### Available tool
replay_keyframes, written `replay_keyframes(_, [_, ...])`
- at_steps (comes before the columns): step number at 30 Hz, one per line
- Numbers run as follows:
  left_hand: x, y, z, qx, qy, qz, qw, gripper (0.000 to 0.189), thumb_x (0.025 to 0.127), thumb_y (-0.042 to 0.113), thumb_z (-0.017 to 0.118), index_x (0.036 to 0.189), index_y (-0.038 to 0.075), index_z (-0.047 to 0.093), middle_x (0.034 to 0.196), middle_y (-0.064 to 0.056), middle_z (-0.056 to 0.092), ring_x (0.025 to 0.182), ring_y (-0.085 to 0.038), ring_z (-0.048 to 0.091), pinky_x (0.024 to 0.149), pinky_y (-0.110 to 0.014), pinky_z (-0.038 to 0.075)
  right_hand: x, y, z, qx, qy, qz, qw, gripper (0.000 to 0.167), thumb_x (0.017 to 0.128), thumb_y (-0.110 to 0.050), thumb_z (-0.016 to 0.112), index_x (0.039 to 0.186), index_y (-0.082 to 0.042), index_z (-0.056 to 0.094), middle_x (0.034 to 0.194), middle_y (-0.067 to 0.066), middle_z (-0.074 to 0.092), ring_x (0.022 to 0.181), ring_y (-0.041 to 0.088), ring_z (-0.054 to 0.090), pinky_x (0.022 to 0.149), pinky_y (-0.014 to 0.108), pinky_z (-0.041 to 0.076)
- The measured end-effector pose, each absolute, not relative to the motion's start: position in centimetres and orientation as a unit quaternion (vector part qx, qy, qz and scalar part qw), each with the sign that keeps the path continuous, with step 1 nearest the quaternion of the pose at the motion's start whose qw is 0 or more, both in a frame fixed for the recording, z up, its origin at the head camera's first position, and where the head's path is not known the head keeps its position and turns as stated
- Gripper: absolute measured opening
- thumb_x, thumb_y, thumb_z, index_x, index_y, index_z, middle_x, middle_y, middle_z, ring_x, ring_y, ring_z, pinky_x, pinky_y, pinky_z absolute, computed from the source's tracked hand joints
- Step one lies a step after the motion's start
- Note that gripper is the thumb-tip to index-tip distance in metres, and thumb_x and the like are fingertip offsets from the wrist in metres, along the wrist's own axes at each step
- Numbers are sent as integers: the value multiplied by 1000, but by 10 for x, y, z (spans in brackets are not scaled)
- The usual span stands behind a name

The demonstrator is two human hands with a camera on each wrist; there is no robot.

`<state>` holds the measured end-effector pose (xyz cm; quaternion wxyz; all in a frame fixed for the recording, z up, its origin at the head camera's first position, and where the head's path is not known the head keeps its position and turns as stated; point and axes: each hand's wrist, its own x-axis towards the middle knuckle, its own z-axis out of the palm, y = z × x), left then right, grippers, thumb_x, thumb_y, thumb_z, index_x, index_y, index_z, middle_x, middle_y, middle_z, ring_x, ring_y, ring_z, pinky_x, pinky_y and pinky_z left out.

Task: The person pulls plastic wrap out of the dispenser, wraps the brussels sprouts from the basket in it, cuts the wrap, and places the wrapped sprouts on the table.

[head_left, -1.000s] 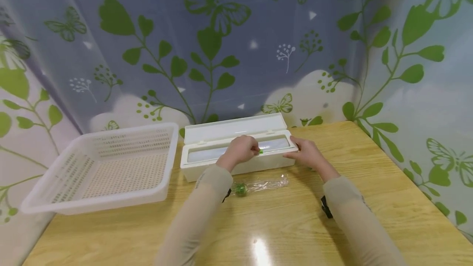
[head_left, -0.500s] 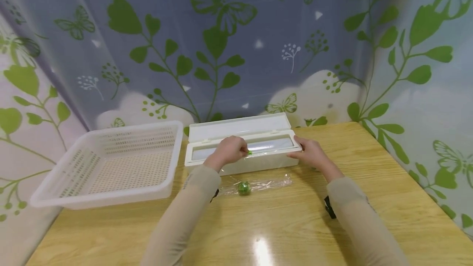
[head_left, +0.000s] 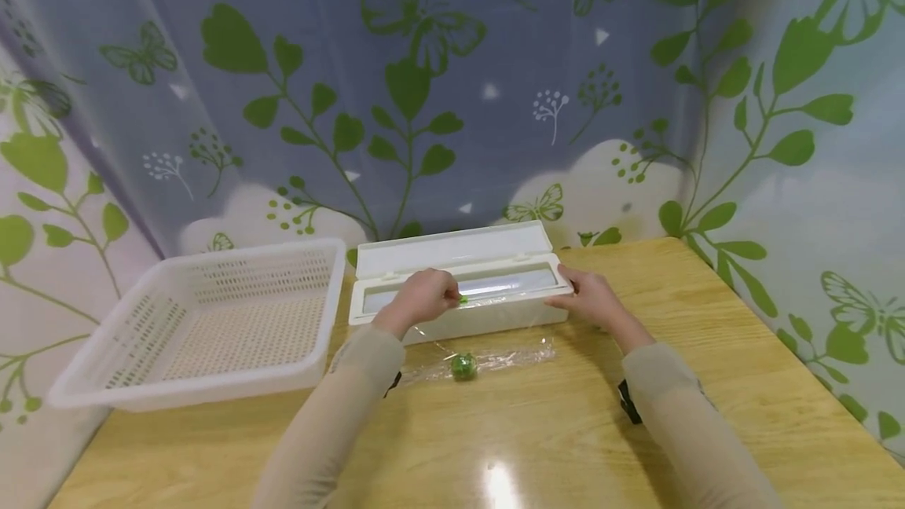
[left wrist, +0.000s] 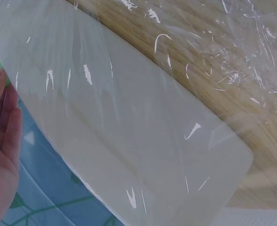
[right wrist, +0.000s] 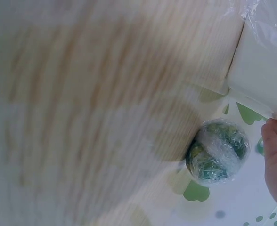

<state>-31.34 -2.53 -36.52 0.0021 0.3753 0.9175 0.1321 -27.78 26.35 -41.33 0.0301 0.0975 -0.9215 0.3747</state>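
A white cling film dispenser with its lid raised stands on the table. My left hand pinches the small green slide cutter on its front edge. With thumb and fingers, my right hand holds the dispenser's right end. Clear cling film hangs over the front face and onto the table. A round green thing lies at the film in front. The right wrist view shows another round green thing, wrapped in film, beside the dispenser's end; the right arm hides it in the head view.
A white perforated plastic basket stands left of the dispenser. Light wood table extends in front and to the right. A curtain with leaves and butterflies hangs close behind the dispenser.
My left hand has slid leftward along the dispenser's front edge with the green slide cutter. The right hand stays on the right end. The head view has shifted slightly.
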Motion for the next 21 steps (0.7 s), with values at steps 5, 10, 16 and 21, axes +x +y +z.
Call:
replay_keyframes(5, [-312, -33, -364, 369, 920, 133, 2, 7, 79, 13, 66, 72, 12, 66, 73, 3, 63, 66, -11, 56, 66, -29, 46, -275, 262, -410, 94, -924, 370, 24, 75, 76, -30, 69, 130, 9, 32, 124, 30, 40, 89, 26, 53, 61, 27, 41])
replay_keyframes(10, [-312, -46, -362, 360, 923, 132, 5, 5, 79, 12, 66, 74, 11, 67, 75, 2, 63, 67, -12, 56, 65, -29, 46, -275, 263, -409, 83, -926, 367, 16, 77, 77, -32, 67, 131, 8, 30, 125, 30, 39, 98, 30, 52, 65, 29, 44])
replay_keyframes(16, [-311, -64, -358, 342, 932, 119, 14, 3, 80, 13, 66, 77, 12, 68, 79, 2, 64, 66, -11, 56, 62, -29, 46, -277, 262, -409, 88, -925, 370, 12, 80, 77, -36, 67, 132, 7, 29, 126, 29, 39, 99, 31, 52, 65, 29, 43])
replay_keyframes(21, [-309, -77, -357, 337, 936, 98, 17, 12, 79, 13, 66, 68, 15, 63, 74, 5, 61, 63, -10, 50, 59, -28, 44, -276, 261, -411, 90, -924, 373, 12, 79, 76, -35, 67, 131, 8, 30, 128, 29, 37, 91, 27, 52, 62, 28, 41])
